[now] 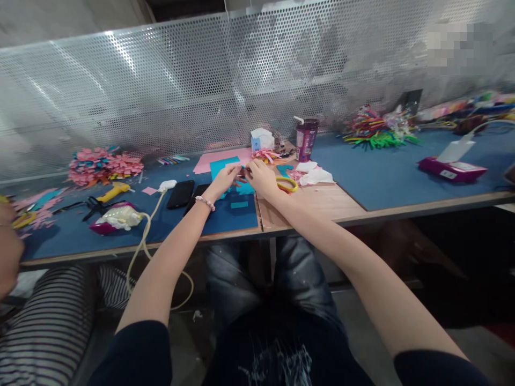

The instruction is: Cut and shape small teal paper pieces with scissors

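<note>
My left hand [226, 178], with a beaded bracelet [205, 202] at the wrist, meets my right hand [260, 176] over the table. Both are closed, fingertips pinched together around a small piece of blue paper, mostly hidden by the fingers. Behind my left hand lies a sheet of blue paper [217, 165] on a pink sheet [203, 163]. A cut blue strip [239, 205] rests on the mat nearer to me. Yellow-handled scissors [287, 185] lie beside my right wrist, their blades hidden.
Two dark phones, one a black phone [181, 194], lie left of my hands near a white plug [167, 185] with a cable. A yellow glue gun [115, 192] and pink paper flowers [96, 166] are farther left. Right stand a purple cup [307, 140] and crumpled tissues [316, 176]. Another person sits at left.
</note>
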Motion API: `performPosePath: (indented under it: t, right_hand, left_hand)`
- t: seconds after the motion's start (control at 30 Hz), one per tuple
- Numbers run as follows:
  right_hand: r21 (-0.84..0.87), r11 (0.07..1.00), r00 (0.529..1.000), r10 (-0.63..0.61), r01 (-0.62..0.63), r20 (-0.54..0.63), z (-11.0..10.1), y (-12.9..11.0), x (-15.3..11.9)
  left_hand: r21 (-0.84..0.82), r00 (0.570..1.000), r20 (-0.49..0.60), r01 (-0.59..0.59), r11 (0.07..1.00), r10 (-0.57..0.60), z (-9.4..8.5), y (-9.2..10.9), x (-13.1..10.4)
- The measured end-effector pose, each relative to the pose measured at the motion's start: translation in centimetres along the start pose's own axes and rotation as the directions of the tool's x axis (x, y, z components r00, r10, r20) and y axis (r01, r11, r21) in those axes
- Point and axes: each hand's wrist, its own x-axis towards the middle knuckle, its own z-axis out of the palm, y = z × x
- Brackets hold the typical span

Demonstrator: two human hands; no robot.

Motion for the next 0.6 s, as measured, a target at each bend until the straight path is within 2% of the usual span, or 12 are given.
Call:
performPosePath:
  t: [0.07, 0.2, 0.43, 0.6]
  right_hand:
    - [-0.036, 0.999, 0.999, -0.024, 0.025, 0.032, 0.0, -0.4, -0.2]
    - [-0.069, 0.996, 0.996, -0.049, 0.054, 0.076, 0.0, -0.9, -0.3]
    - [-0.048, 0.999, 1.0, -0.009, 0.009, 0.0, -0.2, 0.1, 0.1]
    - [0.001, 0.999, 0.999, -0.038, 0.038, 0.01, 0.5, 1.0, 0.3]
  left_hand:
    - [-0.018, 0.999, 0.043, -0.005, 1.0, 0.006, 0.3, 0.0, 0.0]
    - [-0.052, 0.998, 0.045, -0.034, 0.998, 0.036, 0.2, -0.2, 0.2]
    - [-0.065, 0.997, 0.072, -0.037, 0.997, 0.042, -0.2, -0.1, 0.0]
    - [-0.048, 0.997, 0.075, -0.03, 0.998, 0.034, -0.2, 0.0, -0.2]
